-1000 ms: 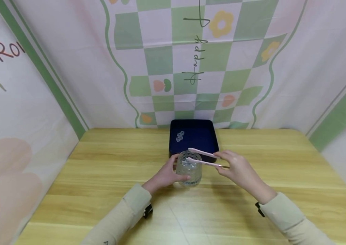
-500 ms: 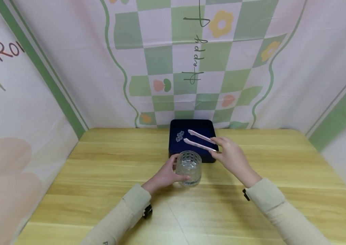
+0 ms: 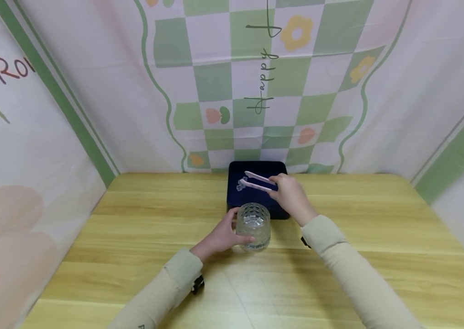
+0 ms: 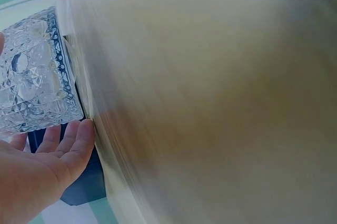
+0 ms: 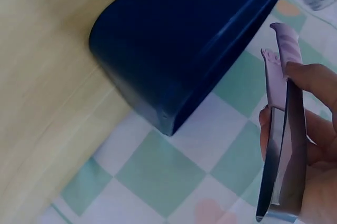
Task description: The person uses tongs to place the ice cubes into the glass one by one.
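Note:
A clear patterned drinking glass (image 3: 256,234) stands on the table, with clear chunks visible inside it. My left hand (image 3: 221,234) holds its left side, thumb across the front; in the left wrist view the fingers (image 4: 79,142) lie along the cut glass (image 4: 31,77). My right hand (image 3: 292,194) pinches a pair of tongs (image 3: 256,186), metal with pink tips, the arms spread apart. The tong tips hover over a small cluster of clear cubes (image 3: 239,188) in the dark blue tray (image 3: 277,208). Whether they touch the cubes, I cannot tell.
The tray stands at the back of the wooden table (image 3: 154,219), right behind the glass. Beyond the table's back edge hangs a green and white checked cloth (image 3: 248,82). White printed curtains (image 3: 30,151) close in both sides.
My right hand has moved the tongs from over the glass, back and left, to above the cubes in the tray. The left hand and the glass have stayed in place.

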Tool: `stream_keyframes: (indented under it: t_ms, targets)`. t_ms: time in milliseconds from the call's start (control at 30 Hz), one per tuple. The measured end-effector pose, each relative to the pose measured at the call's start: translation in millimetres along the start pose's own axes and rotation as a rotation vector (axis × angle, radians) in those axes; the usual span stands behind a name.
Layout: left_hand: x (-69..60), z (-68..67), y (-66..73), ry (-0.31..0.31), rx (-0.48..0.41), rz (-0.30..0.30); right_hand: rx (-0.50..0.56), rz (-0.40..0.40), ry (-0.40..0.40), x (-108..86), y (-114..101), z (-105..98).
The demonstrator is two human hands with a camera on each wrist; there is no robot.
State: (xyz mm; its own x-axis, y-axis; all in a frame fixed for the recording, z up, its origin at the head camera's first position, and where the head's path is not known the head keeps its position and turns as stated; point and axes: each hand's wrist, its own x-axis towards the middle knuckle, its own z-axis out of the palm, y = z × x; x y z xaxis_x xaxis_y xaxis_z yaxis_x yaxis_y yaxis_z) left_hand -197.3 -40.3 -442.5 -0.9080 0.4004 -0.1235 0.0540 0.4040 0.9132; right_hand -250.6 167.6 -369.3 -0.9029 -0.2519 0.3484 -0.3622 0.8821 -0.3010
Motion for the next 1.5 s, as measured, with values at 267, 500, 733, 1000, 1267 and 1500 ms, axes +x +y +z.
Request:
stream_keyframes:
  t_ms: [267, 500, 733, 1000, 1267, 1500]
  targets:
    - [-0.5, 0.9, -3.2, -0.005, -0.021, 0.007, 0.004, 0.029, -0.114, 12.6, 7.1, 13.9]
    - [-1.2, 0.8, -2.9, -0.006, -0.036, 0.002, -0.018, -0.023, -0.132, 18.2, 9.8, 22.4]
    - [-0.1, 1.6, -3.2, -0.004, -0.029, 0.003, -0.015, -0.048, -0.156, 21.3, 9.5, 27.7]
    - [0.8, 1.5, -2.8, -0.013, -0.036, 0.008, -0.011, -0.014, -0.222, 25.2, 4.2, 31.7]
    - [1.3, 0.6, -3.9, -0.014, -0.033, 0.006, -0.06, -0.023, -0.219, 29.2, 1.1, 37.4]
    - [2.3, -0.3, -4.0, -0.009, -0.026, 0.015, -0.083, -0.018, -0.196, 30.1, 0.4, 40.6]
